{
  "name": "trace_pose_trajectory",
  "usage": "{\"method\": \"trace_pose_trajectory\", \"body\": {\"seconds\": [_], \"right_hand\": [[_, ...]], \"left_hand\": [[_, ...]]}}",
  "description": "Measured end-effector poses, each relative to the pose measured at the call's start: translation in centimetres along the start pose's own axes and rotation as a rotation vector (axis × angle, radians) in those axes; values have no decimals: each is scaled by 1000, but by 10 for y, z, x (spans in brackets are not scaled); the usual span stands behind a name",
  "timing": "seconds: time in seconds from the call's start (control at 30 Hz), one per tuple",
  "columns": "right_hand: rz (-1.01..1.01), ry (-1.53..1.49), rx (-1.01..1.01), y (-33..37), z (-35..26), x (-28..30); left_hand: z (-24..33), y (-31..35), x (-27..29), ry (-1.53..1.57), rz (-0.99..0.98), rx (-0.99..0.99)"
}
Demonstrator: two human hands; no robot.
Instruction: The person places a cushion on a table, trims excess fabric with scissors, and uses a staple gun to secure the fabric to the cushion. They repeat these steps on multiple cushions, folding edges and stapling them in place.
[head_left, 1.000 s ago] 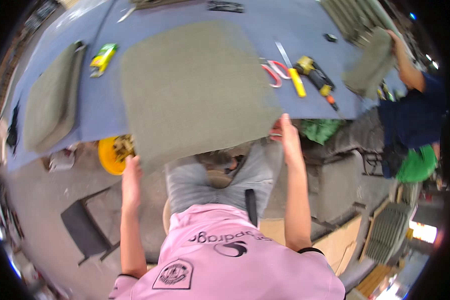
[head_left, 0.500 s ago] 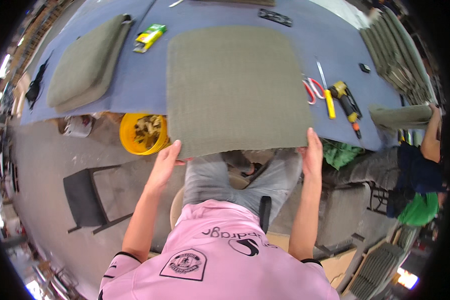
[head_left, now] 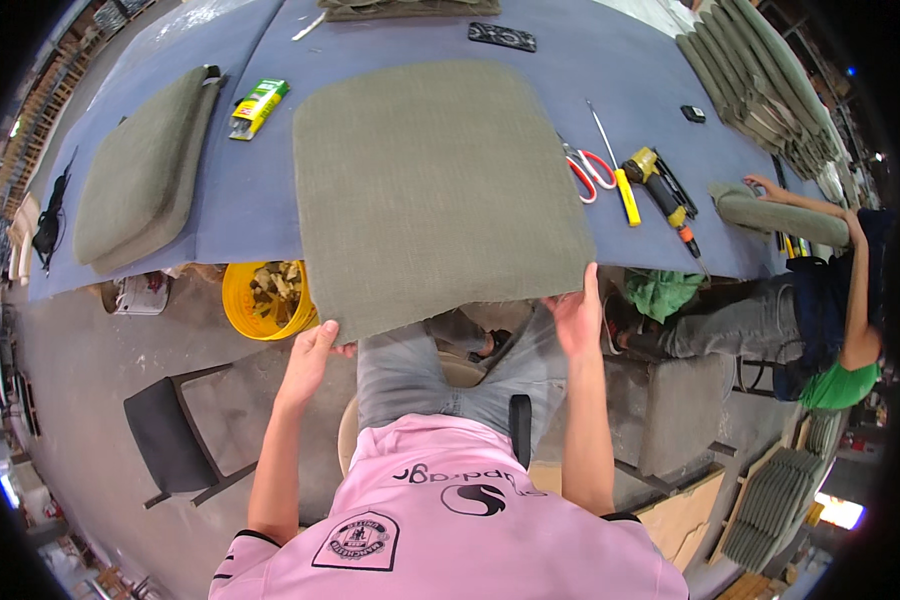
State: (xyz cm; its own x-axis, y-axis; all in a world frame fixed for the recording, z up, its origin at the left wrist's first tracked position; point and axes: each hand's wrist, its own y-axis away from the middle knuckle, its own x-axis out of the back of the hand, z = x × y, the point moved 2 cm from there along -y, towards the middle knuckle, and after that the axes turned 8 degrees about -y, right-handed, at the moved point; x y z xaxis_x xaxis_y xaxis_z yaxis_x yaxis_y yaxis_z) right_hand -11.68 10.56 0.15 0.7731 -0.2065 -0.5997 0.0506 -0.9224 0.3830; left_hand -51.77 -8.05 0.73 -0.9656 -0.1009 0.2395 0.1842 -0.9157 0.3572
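A large grey-green fabric piece (head_left: 435, 190) lies over the table's near edge, its far corners rounded and its near edge slightly frayed. At its near left corner my left hand (head_left: 308, 360) pinches the cloth between thumb and fingers. My right hand (head_left: 577, 318) is at the near right corner, thumb up along the side and fingers partly tucked beneath the edge. Close to the fabric's right side are red-handled scissors (head_left: 590, 174), a screwdriver with a yellow handle (head_left: 626, 197) and a yellow-black air stapler (head_left: 660, 188).
Stacked grey-green cushions (head_left: 145, 175) stand at left, near a green-yellow packet (head_left: 259, 108). Below the table edge is a yellow bucket (head_left: 238, 305) of scraps. A dark patterned phone-like object (head_left: 502, 37) lies at the back. At right, a co-worker's hands (head_left: 765, 187) hold a rolled cushion piece (head_left: 782, 218).
The view has shifted, moving the table things leftward. The fabric's near left corner hangs lower, and my right hand shows more palm. The co-worker's arms have come further into view.
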Motion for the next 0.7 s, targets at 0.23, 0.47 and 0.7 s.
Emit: {"method": "trace_pose_trajectory", "body": {"seconds": [0.23,0.47,0.7], "right_hand": [[-323,479,-99,20,141,-34],[-284,446,197,32,105,-89],[-273,446,591,111,-65,-205]], "left_hand": [[-9,-5,0,86,2,26],[39,7,9,-200,262,-313],[201,62,31,-33,792,-1110]]}}
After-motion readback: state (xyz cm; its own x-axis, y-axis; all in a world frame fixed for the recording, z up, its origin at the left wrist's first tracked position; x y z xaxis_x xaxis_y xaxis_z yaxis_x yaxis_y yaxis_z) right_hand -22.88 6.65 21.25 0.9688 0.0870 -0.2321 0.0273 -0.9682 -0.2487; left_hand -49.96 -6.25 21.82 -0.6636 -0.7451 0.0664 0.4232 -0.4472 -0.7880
